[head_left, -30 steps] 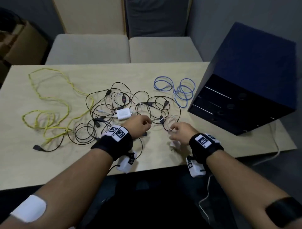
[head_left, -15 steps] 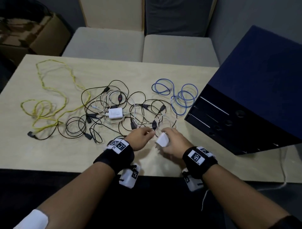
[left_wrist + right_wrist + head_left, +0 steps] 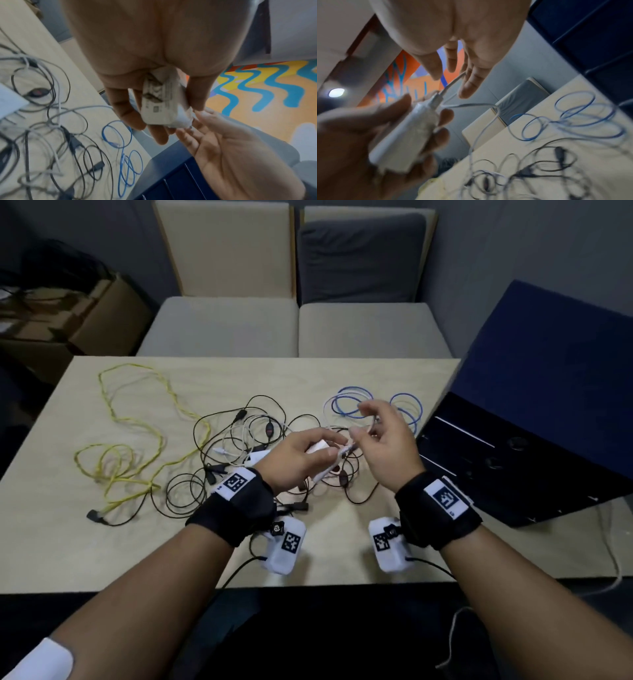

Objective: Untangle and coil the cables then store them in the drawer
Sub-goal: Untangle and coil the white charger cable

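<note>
White charger [image 3: 320, 447] sits in your left hand [image 3: 296, 462], fingers and thumb curled round its body, prong face toward your wrist. Half a second ago your right hand had it, low by the near edge of the tabletop [image 3: 68, 542]. It has swapped over, and both hands are now raised off the surface.

Your right hand [image 3: 387, 446] pinches the white cable [image 3: 471, 104] just past the plug, thumb against fingers, with the cable running out between them. From there the cable drops back into the tangle [image 3: 239, 440] of black and white leads, which lies under and just beyond both hands.

Likely meaning: you've fixed one end of the first cable and can start drawing it out. The untangling has barely begun. Nothing is coiled, and how much of the white cable is still caught in the pile can't be told.

Blue cable [image 3: 342, 399] lies in loose loops beyond your right hand, near the cabinet [image 3: 548, 388]. Yellow cable [image 3: 116, 477] is well apart on your left, its near end crossing the black leads. The cabinet stands on the tabletop to the right of your right hand, its drawers shut.
</note>
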